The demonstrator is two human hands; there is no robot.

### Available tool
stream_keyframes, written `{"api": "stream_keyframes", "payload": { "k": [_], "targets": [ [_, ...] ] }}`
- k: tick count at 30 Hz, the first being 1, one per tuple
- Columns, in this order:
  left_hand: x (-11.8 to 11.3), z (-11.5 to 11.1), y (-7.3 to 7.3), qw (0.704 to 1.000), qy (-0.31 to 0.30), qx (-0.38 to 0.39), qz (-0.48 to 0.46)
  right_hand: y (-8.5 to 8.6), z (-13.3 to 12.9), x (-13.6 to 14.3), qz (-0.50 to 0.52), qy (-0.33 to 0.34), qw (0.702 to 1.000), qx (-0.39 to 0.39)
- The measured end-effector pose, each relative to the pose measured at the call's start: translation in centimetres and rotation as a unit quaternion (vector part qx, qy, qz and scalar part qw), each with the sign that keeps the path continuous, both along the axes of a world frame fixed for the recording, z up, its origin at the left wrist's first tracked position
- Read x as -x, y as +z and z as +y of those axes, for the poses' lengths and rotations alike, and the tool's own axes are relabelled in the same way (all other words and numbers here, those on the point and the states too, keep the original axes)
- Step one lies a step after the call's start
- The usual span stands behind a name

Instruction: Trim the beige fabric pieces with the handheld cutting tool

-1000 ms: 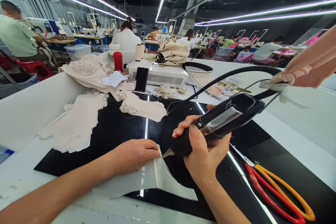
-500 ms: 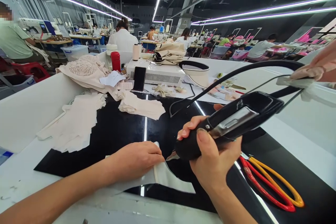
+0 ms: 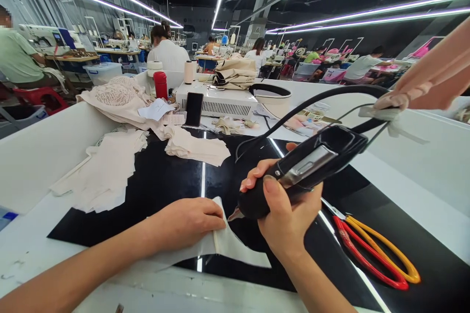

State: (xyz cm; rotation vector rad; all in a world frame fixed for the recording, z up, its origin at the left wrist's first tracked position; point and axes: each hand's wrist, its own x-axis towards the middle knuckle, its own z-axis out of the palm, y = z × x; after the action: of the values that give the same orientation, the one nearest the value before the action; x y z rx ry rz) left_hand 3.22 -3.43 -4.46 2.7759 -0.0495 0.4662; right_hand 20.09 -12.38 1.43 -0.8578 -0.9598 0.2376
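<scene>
My left hand is closed, its fingertips pinching and pressing a pale fabric piece with a curved edge onto the glossy black board. A fold of the fabric stands up beside my fingers. Wrapped around a thick black corded hand tool is my right hand, thumb on top. The tool leans down to the left, and its small metal tip is right beside the fabric's edge near my left fingertips. Whether the tip touches the cloth I cannot tell. Some fabric lies hidden under my left hand.
Scissors with red and orange handles lie at the right. Stacked pale fabric pieces and a smaller stack are at the left. Behind stand a phone, a red bottle and a white vented box. The tool's cord arches upward, tied with cloth.
My right hand has brought the tool slightly left and down, its tip closer to the fabric's edge. My left hand keeps its hold at nearly the same spot.
</scene>
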Motion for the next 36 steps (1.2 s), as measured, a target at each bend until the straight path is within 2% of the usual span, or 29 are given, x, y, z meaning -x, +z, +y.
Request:
{"api": "stream_keyframes", "payload": {
  "k": [6, 14, 27, 36],
  "targets": [
    [0.1, 0.0, 0.2, 1.0, 0.002, -0.002, 0.005, -0.1, -0.1, 0.1, 0.001, 0.003, 1.0, -0.003],
    [0.3, 0.5, -0.2, 1.0, 0.0, 0.0, 0.01, -0.1, -0.4, 0.0, 0.008, 0.005, 1.0, -0.021],
    [0.4, 0.5, -0.2, 1.0, 0.0, 0.015, 0.001, -0.8, 0.5, 0.2, 0.012, 0.015, 1.0, -0.019],
    [0.3, 0.5, -0.2, 1.0, 0.0, 0.01, -0.002, -0.3, -0.8, 0.2, 0.02, 0.022, 0.999, -0.018]
  ]
}}
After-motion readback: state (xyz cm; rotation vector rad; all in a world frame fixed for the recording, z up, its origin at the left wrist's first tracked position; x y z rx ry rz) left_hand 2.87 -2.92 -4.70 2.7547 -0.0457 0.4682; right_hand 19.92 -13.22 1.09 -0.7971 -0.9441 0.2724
